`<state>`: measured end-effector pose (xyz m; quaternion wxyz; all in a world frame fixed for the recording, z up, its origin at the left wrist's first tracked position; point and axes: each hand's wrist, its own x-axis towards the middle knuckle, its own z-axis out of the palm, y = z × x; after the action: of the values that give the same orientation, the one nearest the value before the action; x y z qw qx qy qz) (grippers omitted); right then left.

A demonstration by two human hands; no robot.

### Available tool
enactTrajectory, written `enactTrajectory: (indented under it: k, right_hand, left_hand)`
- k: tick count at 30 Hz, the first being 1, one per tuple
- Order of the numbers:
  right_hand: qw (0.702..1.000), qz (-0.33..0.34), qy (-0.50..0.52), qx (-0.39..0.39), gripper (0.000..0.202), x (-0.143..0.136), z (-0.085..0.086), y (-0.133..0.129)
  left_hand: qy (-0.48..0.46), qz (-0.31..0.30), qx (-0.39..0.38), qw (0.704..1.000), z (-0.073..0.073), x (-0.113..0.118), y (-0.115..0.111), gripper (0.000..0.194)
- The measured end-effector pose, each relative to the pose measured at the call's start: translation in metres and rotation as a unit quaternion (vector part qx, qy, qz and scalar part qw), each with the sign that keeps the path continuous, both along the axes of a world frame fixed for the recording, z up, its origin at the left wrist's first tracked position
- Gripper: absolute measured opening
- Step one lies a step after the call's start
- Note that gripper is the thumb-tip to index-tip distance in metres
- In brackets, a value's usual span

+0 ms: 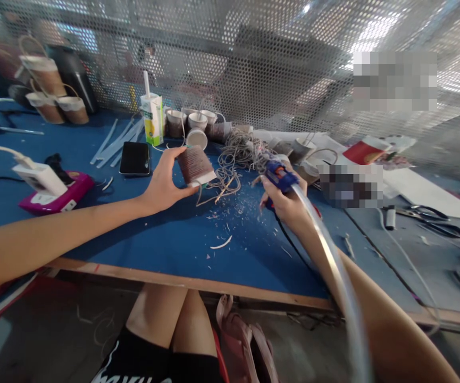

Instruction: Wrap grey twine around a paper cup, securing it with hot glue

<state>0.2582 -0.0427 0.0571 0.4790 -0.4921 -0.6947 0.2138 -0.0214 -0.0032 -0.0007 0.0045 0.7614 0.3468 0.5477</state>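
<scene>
My left hand (166,178) grips a small brown cup (196,165) with a pale rim, tipped on its side above the blue table. A loose strand of cord trails from the cup's lower end. In my right hand (289,197) is a blue hot glue gun (281,175), with a long clear glue stick (329,244) running out of its back toward me. Its nozzle points away from me and is hard to make out. Between and behind both hands lies a tangled heap of grey-brown cord (245,151), close to the glue gun.
Several brown cups (176,123) stand behind, beside a drink carton (152,119). A black phone (134,158), clear glue sticks (124,138) and a magenta power strip (60,194) lie left. Scissors (433,219) lie right. Handled baskets (50,109) stand far left, before a perforated metal screen (198,53).
</scene>
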Motion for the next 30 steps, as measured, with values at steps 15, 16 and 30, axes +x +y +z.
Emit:
enactTrajectory:
  k: [15, 16, 30]
  right_hand:
    - [0.954, 0.154, 0.127, -0.223, 0.033, -0.033, -0.003, -0.029]
    - [0.954, 0.152, 0.121, -0.228, 0.033, -0.034, -0.003, -0.03]
    - [0.955, 0.141, 0.101, -0.241, 0.043, -0.035, -0.006, -0.027]
  left_hand:
    - [-0.019, 0.022, 0.008, 1.0, 0.001, 0.003, -0.004, 0.079]
    - [-0.019, 0.022, 0.008, 1.0, 0.001, 0.003, -0.005, 0.08]
    - [-0.02, 0.011, 0.004, 1.0, 0.0, 0.003, -0.004, 0.08]
